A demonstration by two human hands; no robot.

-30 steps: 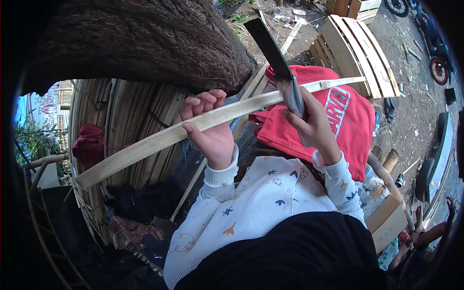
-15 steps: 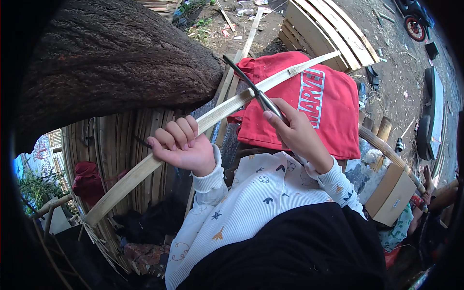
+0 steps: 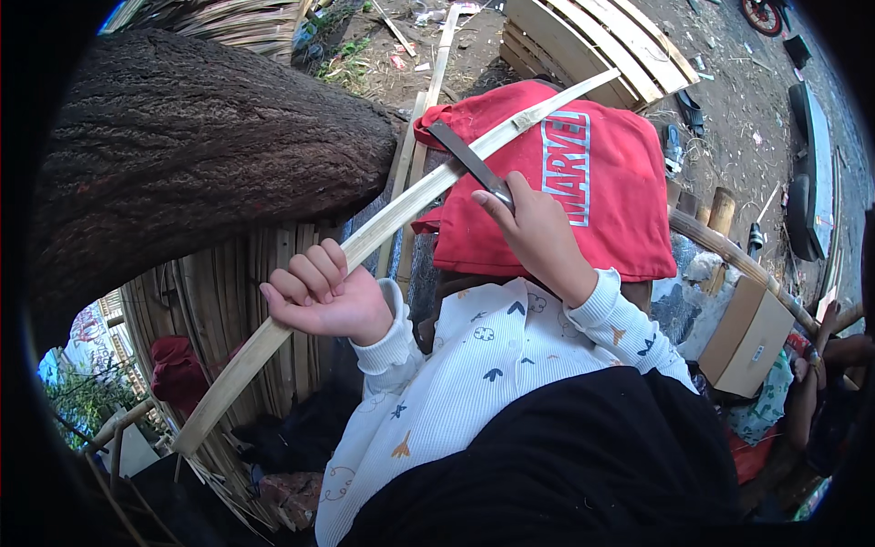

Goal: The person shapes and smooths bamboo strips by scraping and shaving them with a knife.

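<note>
A long pale bamboo strip (image 3: 396, 211) slants across in front of me, from the lower left up to the far right. My left hand (image 3: 330, 296) is wrapped around its lower half. In my right hand (image 3: 540, 228) is a knife (image 3: 467, 159), gripped at the handle end, which the fingers mostly cover. Its dark, wide blade crosses over the strip's upper half, just short of a rough node, with the broad face showing. A red cloth (image 3: 629, 164) with a printed panel lies over my lap beneath the strip's far part.
On the left, a thick tree trunk (image 3: 210, 137) juts close to my hands, with many upright bamboo slats (image 3: 219, 283) below it. A wooden slatted crate (image 3: 597, 46) stands beyond the cloth. At right are a cardboard box (image 3: 747, 337), a bamboo pole (image 3: 729, 260) and part of another person (image 3: 811, 374).
The blade has rolled from nearly edge-on to showing its broad face, still across the strip. Both hands keep their holds. The whole view has shifted slightly.
</note>
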